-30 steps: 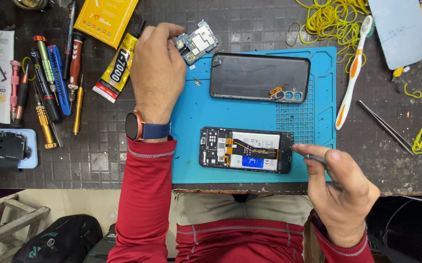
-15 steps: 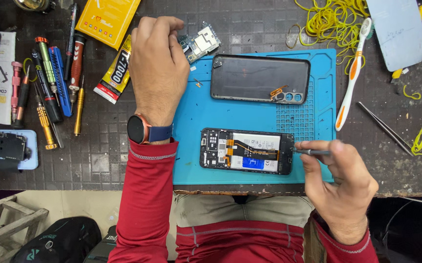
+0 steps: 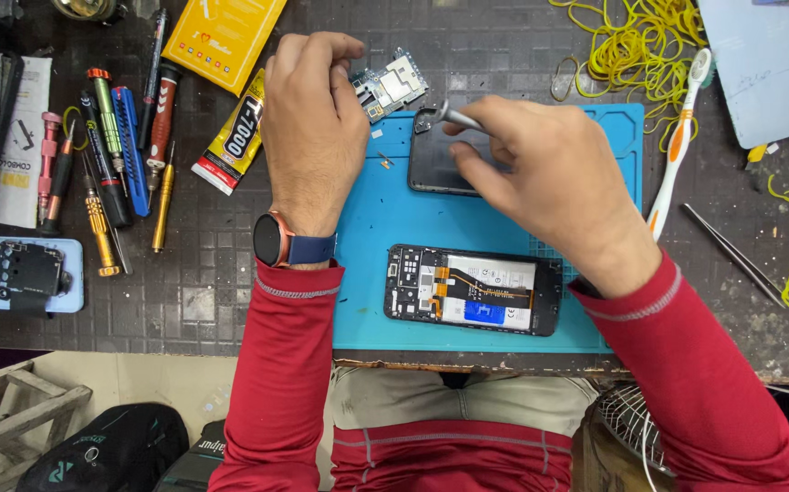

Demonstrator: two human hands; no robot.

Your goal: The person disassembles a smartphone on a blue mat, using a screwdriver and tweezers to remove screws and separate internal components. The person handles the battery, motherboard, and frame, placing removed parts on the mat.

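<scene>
Moved up since half a second back: right hand [image 3: 549, 173], from the near right end of the opened phone [image 3: 473, 290] to the dark back cover [image 3: 435, 164] at the far side of the blue mat [image 3: 385, 264]. Left hand [image 3: 314, 128] unchanged, at the far left corner of the mat.

Nearest: red sleeves, grey trousers, a dark bag [image 3: 103, 451] and a pale wooden frame [image 3: 12, 419] on the floor below the bench [image 3: 203, 292] edge. Wire fan guard [image 3: 631, 424] by the right knee.

On the near strip of the mat: opened phone, lying flat, insides up, untouched by either hand. Left of it, off the mat, a pale blue phone shell [image 3: 16, 273] on the dark gridded bench top.

Further out: right grip pinched together on slim metal tweezers [image 3: 458, 116], tips over the top left corner of the back cover. Left grip curled shut, fingertips by the small circuit board [image 3: 390, 88]; cannot tell whether clamped on it. Watch [image 3: 276, 240] on the left wrist.

Left side: row of screwdrivers [image 3: 112, 146], a glue tube [image 3: 235, 137]. Right side: toothbrush [image 3: 681, 137], a second pair of tweezers [image 3: 731, 253].

Farthest: yellow box [image 3: 221, 36], heap of yellow rubber bands [image 3: 640, 46], pale blue sheet [image 3: 758, 64].
</scene>
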